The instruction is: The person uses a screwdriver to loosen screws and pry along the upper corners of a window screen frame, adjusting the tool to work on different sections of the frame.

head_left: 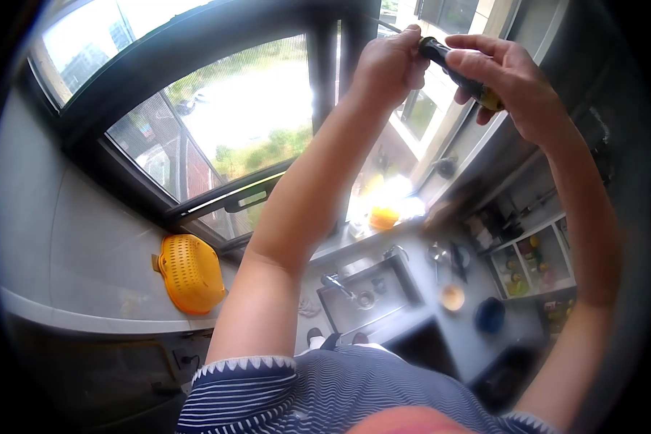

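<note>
A screwdriver [435,50] with a black and yellow handle is held up high beside the dark window frame [324,87]. My right hand [521,83] is closed around its handle, with the yellow butt end at the palm. Nearer the tip, my left hand [389,69] is closed, its thumb and fingers at the thin shaft just ahead of the handle. The shaft runs up and left past my left hand toward the upper frame. Its tip, and whatever it touches, cannot be made out.
Below me is a sink [405,286] with a faucet [338,286]. An orange perforated basket [190,273] sits on the left counter. At right are a blue round container [490,315], a pale round item [452,297] and a white shelf [515,271] with jars. Window panes [242,108] stand ahead.
</note>
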`<state>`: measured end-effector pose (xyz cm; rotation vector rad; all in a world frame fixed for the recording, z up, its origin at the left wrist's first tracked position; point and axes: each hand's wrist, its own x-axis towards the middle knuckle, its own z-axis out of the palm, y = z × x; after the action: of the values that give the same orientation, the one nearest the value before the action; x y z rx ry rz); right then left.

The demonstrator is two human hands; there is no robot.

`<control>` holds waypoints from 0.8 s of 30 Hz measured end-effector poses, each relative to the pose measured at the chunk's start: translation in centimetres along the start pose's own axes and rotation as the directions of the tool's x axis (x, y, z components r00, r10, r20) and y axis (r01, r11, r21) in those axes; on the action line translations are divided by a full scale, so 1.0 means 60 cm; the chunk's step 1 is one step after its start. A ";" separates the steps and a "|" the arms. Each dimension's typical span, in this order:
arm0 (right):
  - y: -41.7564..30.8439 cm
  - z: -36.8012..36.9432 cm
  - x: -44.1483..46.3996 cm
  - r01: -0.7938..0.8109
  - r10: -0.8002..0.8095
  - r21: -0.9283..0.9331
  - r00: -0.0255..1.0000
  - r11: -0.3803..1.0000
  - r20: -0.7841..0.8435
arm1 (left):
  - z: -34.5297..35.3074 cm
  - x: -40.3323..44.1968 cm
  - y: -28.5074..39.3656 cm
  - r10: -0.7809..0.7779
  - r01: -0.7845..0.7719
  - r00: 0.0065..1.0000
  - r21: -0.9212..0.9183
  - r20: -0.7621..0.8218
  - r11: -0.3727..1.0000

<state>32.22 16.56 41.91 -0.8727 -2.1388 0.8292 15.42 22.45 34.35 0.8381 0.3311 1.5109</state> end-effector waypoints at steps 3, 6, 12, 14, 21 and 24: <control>0.009 0.013 -0.015 -0.218 0.222 0.420 0.974 0.881 0.040 | 0.002 -0.003 -0.004 0.004 -0.002 1.000 0.059 -0.025 0.998; 0.017 0.015 -0.010 -0.243 0.237 0.543 0.968 0.804 0.083 | -0.005 -0.011 0.014 0.086 -0.060 0.996 0.449 -0.038 0.891; 0.017 -0.004 -0.001 -0.209 0.211 0.417 0.977 0.884 0.043 | -0.136 -0.039 0.170 0.466 0.051 0.426 0.493 0.776 -0.868; 0.018 -0.009 0.000 -0.203 0.202 0.411 0.978 0.889 0.047 | -0.161 -0.062 0.233 0.354 0.182 0.480 0.303 0.803 -0.935; 0.038 -0.013 0.018 0.361 -0.377 -0.434 0.925 0.825 0.053 | -0.187 -0.060 0.261 0.195 0.075 0.454 0.181 0.870 -0.981; 0.030 -0.025 0.013 0.499 -0.528 -0.808 0.799 0.313 0.288 | -0.197 -0.056 0.260 0.214 0.055 0.457 0.212 0.863 -0.976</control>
<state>33.53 18.62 41.68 -0.5033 -2.5500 -0.7147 -4.29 20.23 35.48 3.3566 2.4657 1.6142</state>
